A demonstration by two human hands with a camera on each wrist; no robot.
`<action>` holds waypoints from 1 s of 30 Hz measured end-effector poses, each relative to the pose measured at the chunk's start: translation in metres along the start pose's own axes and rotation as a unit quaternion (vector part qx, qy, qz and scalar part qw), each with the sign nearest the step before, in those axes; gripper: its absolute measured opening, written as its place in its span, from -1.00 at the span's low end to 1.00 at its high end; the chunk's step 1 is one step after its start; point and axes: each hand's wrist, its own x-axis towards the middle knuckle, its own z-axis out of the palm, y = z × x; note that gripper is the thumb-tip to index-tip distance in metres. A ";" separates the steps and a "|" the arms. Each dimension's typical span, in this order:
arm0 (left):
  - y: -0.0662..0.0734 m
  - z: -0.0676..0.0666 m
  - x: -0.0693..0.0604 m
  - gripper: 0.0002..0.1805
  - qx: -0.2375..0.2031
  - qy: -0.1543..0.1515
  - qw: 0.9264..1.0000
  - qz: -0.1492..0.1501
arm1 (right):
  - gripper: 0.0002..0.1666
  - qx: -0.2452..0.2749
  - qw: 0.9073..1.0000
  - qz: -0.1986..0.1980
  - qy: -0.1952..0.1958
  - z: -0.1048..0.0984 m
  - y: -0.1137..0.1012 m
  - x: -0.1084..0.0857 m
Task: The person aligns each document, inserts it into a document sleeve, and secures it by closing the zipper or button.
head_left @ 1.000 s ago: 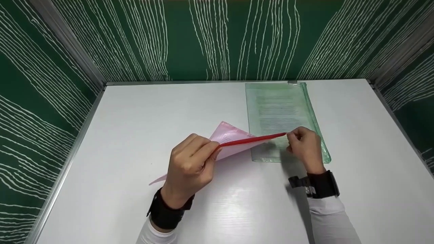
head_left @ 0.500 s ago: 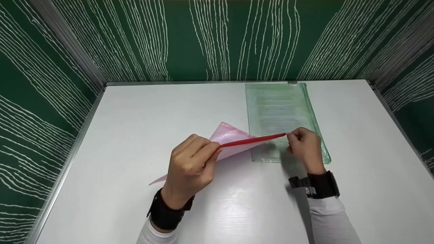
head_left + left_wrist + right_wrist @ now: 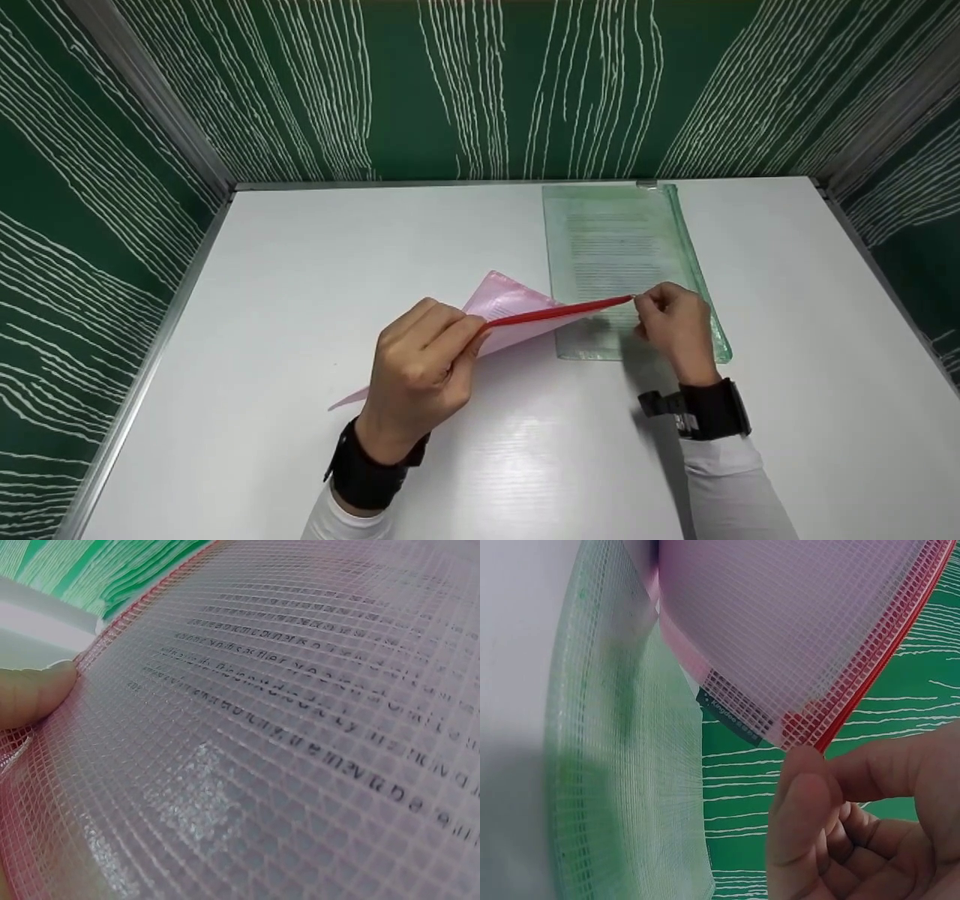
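A pink mesh zipper pouch (image 3: 510, 294) with a red zipper edge (image 3: 559, 311) is held up off the table, bent along its length. My left hand (image 3: 424, 367) pinches the red edge near its middle. At the edge's far right end, my right hand (image 3: 675, 322) pinches the corner between thumb and forefinger. In the left wrist view, a printed sheet (image 3: 300, 705) shows through the mesh beside my left thumb (image 3: 37, 694). The right wrist view shows a dark label (image 3: 733, 716) on the pouch near the pinched corner; the zipper pull itself cannot be made out.
A green mesh zipper pouch (image 3: 611, 262) with a printed sheet inside lies flat at the back right of the white table (image 3: 337, 262), partly under the pink pouch and my right hand. Green walls (image 3: 405, 90) with white wavy lines enclose the table's back and sides.
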 end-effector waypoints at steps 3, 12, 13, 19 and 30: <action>0.000 0.000 0.000 -0.93 0.005 -0.001 1.000 -0.002 | -0.77 -0.005 1.000 -0.004 0.001 0.000 0.001 0.000; -0.001 -0.001 -0.001 -0.94 0.009 -0.002 1.000 -0.010 | -0.77 0.003 1.000 -0.004 -0.016 -0.003 -0.001 -0.002; -0.001 -0.001 -0.001 -0.94 0.009 -0.002 1.000 -0.009 | -0.77 0.002 1.000 -0.003 -0.015 -0.003 0.000 -0.001; 0.000 0.002 -0.001 -0.93 0.008 -0.003 1.000 -0.002 | -0.78 -0.002 1.000 -0.004 -0.014 -0.002 0.000 -0.001; 0.001 0.001 -0.001 -0.96 0.015 -0.012 0.999 -0.040 | -0.72 0.026 0.999 0.025 -0.033 -0.005 -0.005 -0.002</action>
